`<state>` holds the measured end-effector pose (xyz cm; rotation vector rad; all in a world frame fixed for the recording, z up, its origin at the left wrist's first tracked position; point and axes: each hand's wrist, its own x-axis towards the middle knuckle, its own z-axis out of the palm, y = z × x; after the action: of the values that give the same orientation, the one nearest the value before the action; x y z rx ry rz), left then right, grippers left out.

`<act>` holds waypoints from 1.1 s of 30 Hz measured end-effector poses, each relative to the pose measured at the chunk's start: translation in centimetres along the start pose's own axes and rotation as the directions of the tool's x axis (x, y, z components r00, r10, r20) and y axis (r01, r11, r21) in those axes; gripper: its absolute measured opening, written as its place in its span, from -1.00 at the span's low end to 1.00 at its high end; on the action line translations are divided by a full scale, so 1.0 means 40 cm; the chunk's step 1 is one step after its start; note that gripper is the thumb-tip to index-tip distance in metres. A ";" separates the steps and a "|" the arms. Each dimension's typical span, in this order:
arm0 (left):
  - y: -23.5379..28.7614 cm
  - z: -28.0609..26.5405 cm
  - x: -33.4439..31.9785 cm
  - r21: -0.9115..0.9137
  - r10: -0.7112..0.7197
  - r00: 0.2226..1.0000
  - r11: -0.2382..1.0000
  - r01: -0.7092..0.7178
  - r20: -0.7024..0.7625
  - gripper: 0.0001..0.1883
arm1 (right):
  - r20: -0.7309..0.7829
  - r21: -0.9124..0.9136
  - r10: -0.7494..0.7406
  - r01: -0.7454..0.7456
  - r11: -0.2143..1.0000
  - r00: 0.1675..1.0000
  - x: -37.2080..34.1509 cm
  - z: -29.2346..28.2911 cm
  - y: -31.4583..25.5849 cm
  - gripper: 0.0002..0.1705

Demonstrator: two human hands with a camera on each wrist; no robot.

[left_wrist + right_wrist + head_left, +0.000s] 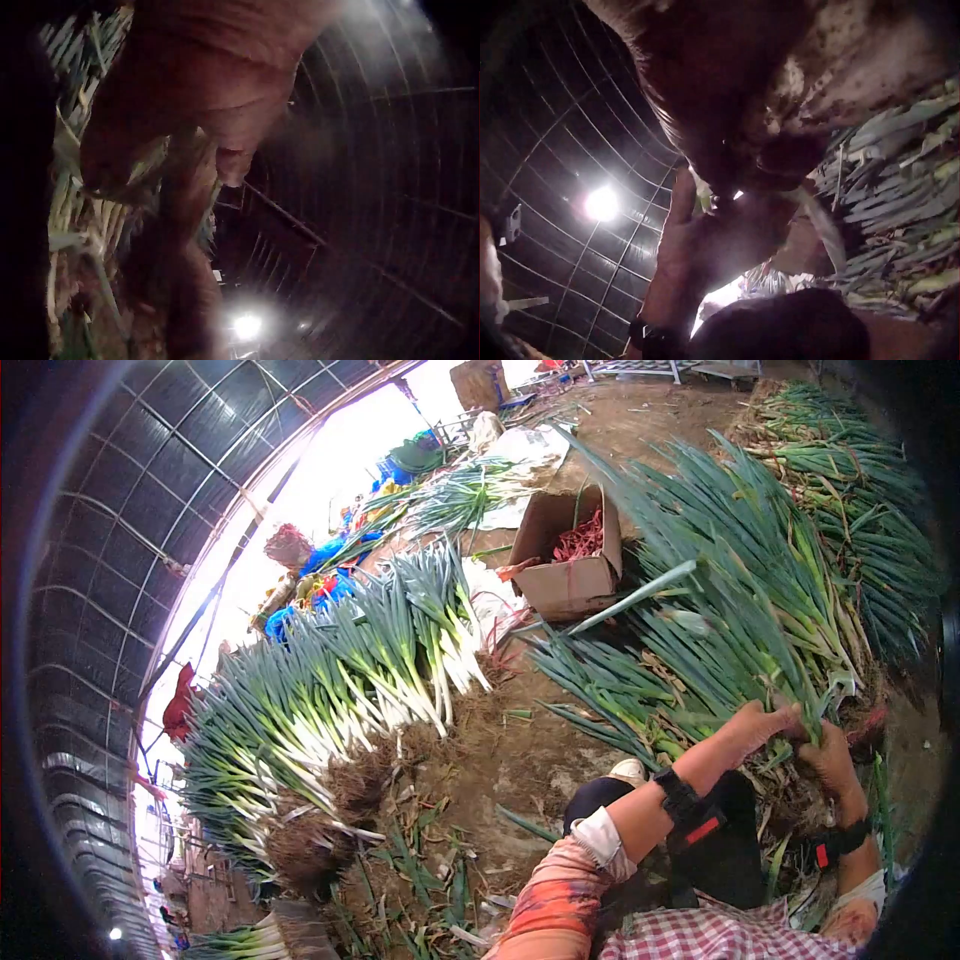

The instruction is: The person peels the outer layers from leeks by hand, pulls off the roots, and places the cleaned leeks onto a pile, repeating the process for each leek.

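In the head view, the left hand (762, 726) and right hand (832, 762) are close together at the lower right. Both have curled fingers around the lower part of a green leek stalk (808, 695), its leaves rising into a large leek pile (700, 550). The left wrist view has the left hand (210, 75) large and dark, with the other hand below it. Seen from the right wrist, the right hand (727, 90) is above the left hand (705, 247), a bit of green between them. Fingertips are partly hidden.
A long row of leeks (350, 670) with white stems and rooty ends lies on the left. An open cardboard box (568, 586) holds red ties. More leeks (850, 490) lie at the far right. Loose leaves (420, 870) litter the soil beside the person's legs.
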<state>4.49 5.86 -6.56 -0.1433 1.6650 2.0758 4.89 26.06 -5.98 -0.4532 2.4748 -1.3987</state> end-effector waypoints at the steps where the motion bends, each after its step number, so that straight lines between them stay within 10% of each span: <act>1: 0.000 0.010 0.006 -0.002 0.008 1.000 1.000 -0.008 0.008 -0.58 | -0.006 -0.009 -0.002 0.002 1.000 1.000 -0.001 0.011 -0.026 -0.36; 5: 0.042 0.019 -0.010 -0.170 0.121 0.989 0.976 -0.134 -0.085 -0.65 | 0.036 0.226 0.178 -0.181 0.957 0.983 -0.020 0.040 -0.101 -0.35; 10: 0.102 -0.038 0.007 -0.248 0.265 0.863 0.885 -0.395 -0.430 -0.67 | -0.032 -0.240 0.210 -0.212 0.947 0.977 -0.164 0.063 -0.024 -0.37; 14: 0.133 -0.041 -0.020 0.196 0.285 0.850 0.956 -0.218 -0.444 -0.58 | -0.233 -0.353 0.053 -0.135 0.926 0.971 -0.224 0.095 -0.064 -0.52; 16: 0.078 -0.052 0.041 0.211 0.429 0.829 0.902 -0.376 -0.358 -0.58 | -0.223 -0.162 0.112 -0.150 0.975 0.968 -0.218 0.104 -0.120 -0.58; 18: 0.137 -0.025 0.015 0.356 0.313 0.820 0.923 -0.144 -0.480 -0.59 | -0.217 -0.091 0.087 -0.109 0.990 0.972 -0.217 0.120 -0.112 -0.61; 20: 0.081 -0.068 0.105 0.942 0.769 0.600 0.328 -0.072 -0.221 -0.63 | -0.270 -0.023 0.122 -0.133 0.991 0.955 -0.203 0.142 -0.113 -0.67; 21: 0.088 -0.053 0.107 0.500 0.535 0.671 0.822 -0.273 -0.513 -0.64 | -0.318 -0.012 0.138 -0.149 0.989 0.938 -0.203 0.150 -0.149 -0.66; 23: 0.122 -0.024 0.079 0.329 0.507 0.705 0.861 -0.388 -0.496 -0.65 | -0.307 0.188 0.236 -0.184 0.965 0.922 -0.179 0.157 -0.139 -0.65; 25: 0.122 0.057 0.033 0.420 0.299 0.841 0.903 -0.095 -0.452 -0.66 | -0.416 0.141 0.201 -0.156 0.978 0.887 -0.122 0.150 -0.110 -0.65; 27: 0.058 0.071 0.046 0.082 0.025 0.954 0.997 -0.001 -0.299 -0.64 | -0.570 0.051 0.104 -0.091 0.995 0.815 -0.084 0.110 -0.107 -0.65; 28: 0.071 0.090 0.016 0.037 -0.170 0.961 0.982 0.183 -0.219 -0.64 | -0.624 0.002 0.050 -0.062 0.998 0.780 -0.074 0.068 -0.110 -0.65; 30: -0.016 0.093 -0.019 0.715 0.046 0.977 0.674 -0.186 0.211 -0.72 | -0.730 -0.014 0.024 -0.051 0.999 0.683 -0.052 -0.025 -0.059 -0.66; 32: -0.088 0.125 -0.070 0.772 0.023 0.828 0.347 -0.533 0.561 -0.69 | -0.769 0.001 0.079 -0.122 0.993 0.634 -0.058 -0.108 -0.045 -0.67; 33: -0.076 0.149 -0.059 0.904 -0.173 0.944 0.376 -0.202 0.282 -0.67 | -0.736 -0.014 0.060 -0.103 0.995 0.674 -0.066 -0.137 -0.041 -0.67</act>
<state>9.11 11.25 -6.89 0.5837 2.3089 0.7548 5.48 30.57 -1.61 0.3081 3.0943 -1.7208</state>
